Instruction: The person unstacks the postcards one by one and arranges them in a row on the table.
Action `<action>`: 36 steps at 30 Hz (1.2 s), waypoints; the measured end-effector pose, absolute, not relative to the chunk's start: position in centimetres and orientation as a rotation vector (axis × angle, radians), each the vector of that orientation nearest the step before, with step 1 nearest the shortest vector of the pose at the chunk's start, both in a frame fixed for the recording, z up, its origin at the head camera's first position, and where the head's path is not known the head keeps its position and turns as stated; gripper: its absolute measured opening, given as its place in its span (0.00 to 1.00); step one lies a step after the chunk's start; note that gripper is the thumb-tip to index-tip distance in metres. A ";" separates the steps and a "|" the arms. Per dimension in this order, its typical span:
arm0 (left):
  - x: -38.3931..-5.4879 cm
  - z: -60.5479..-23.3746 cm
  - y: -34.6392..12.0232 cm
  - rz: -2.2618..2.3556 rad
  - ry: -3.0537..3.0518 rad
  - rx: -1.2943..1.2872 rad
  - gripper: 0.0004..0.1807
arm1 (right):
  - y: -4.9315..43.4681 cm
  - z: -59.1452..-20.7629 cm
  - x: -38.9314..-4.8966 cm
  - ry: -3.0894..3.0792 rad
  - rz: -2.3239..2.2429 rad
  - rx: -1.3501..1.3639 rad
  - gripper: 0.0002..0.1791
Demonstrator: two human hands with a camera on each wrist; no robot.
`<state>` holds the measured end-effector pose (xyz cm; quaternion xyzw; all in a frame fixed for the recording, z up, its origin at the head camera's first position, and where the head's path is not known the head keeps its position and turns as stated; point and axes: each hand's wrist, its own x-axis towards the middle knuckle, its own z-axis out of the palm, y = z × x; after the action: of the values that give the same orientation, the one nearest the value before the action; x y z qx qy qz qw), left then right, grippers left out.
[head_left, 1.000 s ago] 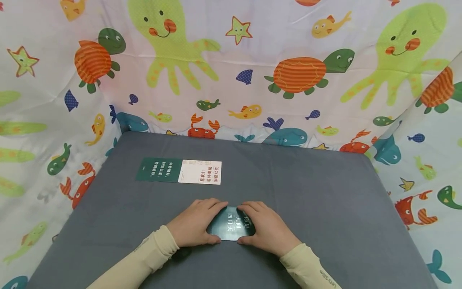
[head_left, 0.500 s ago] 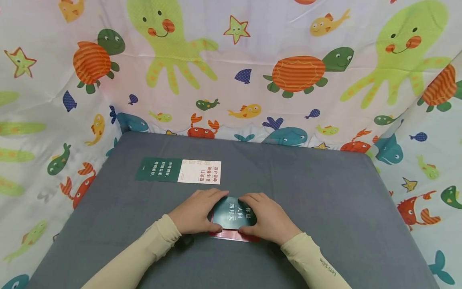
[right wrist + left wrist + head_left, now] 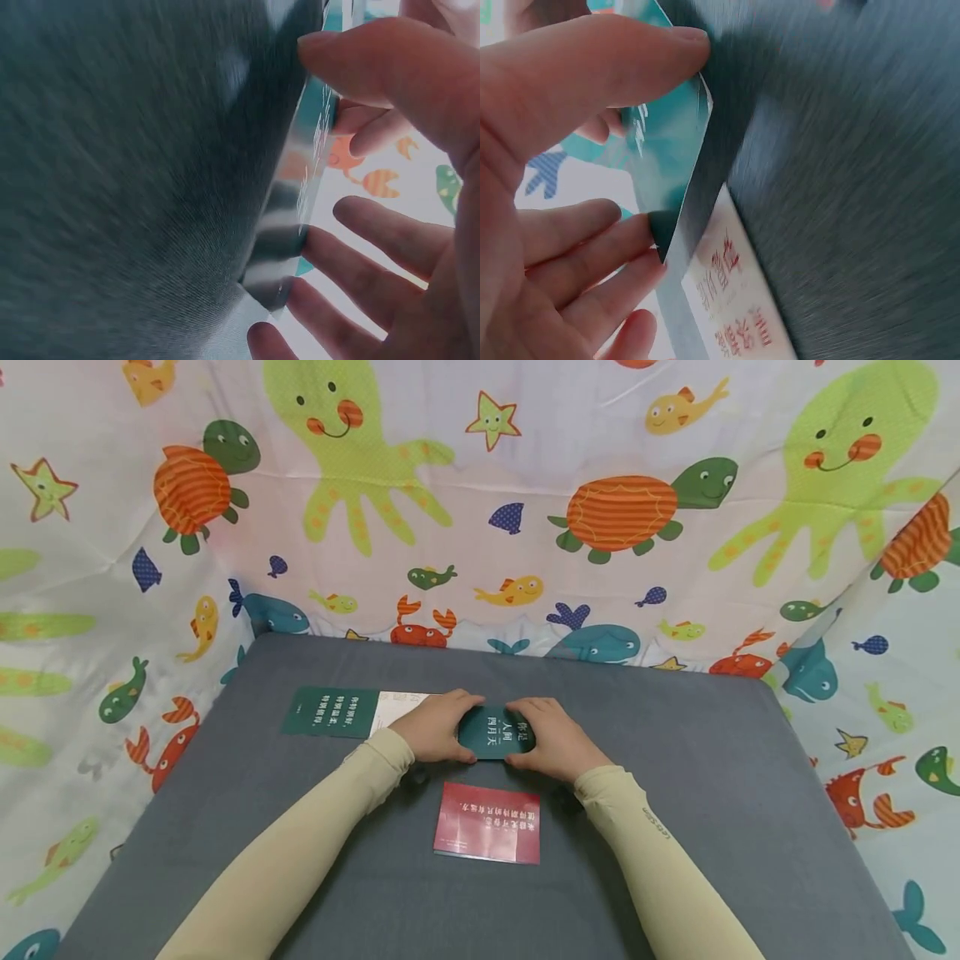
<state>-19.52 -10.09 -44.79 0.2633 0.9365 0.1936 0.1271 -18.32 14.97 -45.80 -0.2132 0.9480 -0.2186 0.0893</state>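
I count two hands in my head view, and both are on one teal card (image 3: 495,735). The left hand (image 3: 435,725) pinches its left end, thumb at the near edge and fingers at the far one; the right hand (image 3: 561,739) pinches the right end the same way. Between them I see three lines of white characters. Both wrist views show the teal card off the surface of the grey bench (image 3: 660,802), with shadow beneath it. I cannot tell whether it is a single card or a thin stack.

One red card (image 3: 487,822) lies flat on the bench, nearer the person than the teal card and apart from both hands. To the left lie two more pieces end to end: one green card (image 3: 330,712) and one white card (image 3: 393,708), the latter partly covered by the left hand in my head view. I cannot tell whether those two are joined. My left wrist view shows red characters on the white one. Two cream sleeves (image 3: 315,827) cover the forearms. Behind the bench hangs sea-creature fabric (image 3: 457,468).
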 end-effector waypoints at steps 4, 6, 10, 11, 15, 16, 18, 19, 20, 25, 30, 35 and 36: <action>-21.6 -45.0 -9.7 0.527 2.716 0.745 0.53 | 15.0 -45.8 -20.3 2.781 -0.651 -0.606 0.49; -22.2 -45.0 -9.6 0.519 2.710 0.737 0.53 | 15.1 -45.8 -20.9 2.768 -0.658 -0.600 0.49; -22.8 -45.4 -9.5 0.507 2.701 0.737 0.53 | 15.4 -46.3 -21.5 2.752 -0.672 -0.588 0.48; -22.9 -45.5 -9.5 0.504 2.694 0.739 0.53 | 15.5 -46.4 -21.6 2.749 -0.676 -0.588 0.48; -22.7 -45.8 -9.6 0.501 2.677 0.728 0.53 | 15.7 -46.9 -21.6 2.741 -0.695 -0.606 0.48; -22.6 -45.8 -9.6 0.505 2.677 0.714 0.53 | 15.8 -46.9 -21.6 2.742 -0.698 -0.615 0.48; -22.5 -45.7 -9.7 0.514 2.682 0.689 0.53 | 15.7 -47.0 -21.5 2.742 -0.708 -0.630 0.47; -22.5 -45.7 -9.7 0.511 2.686 0.683 0.53 | 15.7 -47.0 -21.4 2.741 -0.713 -0.631 0.47; -22.5 -45.7 -9.7 0.508 2.689 0.680 0.53 | 15.7 -47.0 -21.4 2.739 -0.719 -0.629 0.47; -22.5 -45.7 -9.6 0.475 2.691 0.696 0.53 | 15.7 -46.9 -21.0 2.740 -0.721 -0.612 0.47; -21.8 -45.7 -9.8 0.508 2.727 0.712 0.54 | 15.7 -47.1 -20.5 2.749 -0.726 -0.631 0.48; -19.5 -45.3 -10.3 0.615 2.788 0.756 0.56 | 16.0 -46.8 -18.8 2.815 -0.716 -0.649 0.52; -18.9 -45.2 -10.4 0.635 2.804 0.773 0.55 | 16.1 -46.5 -18.2 2.822 -0.726 -0.656 0.52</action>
<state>-18.86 -10.41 -45.21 0.2588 0.9386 0.2127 0.0822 -18.18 16.07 -46.53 -0.2188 0.9421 -0.2423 0.0772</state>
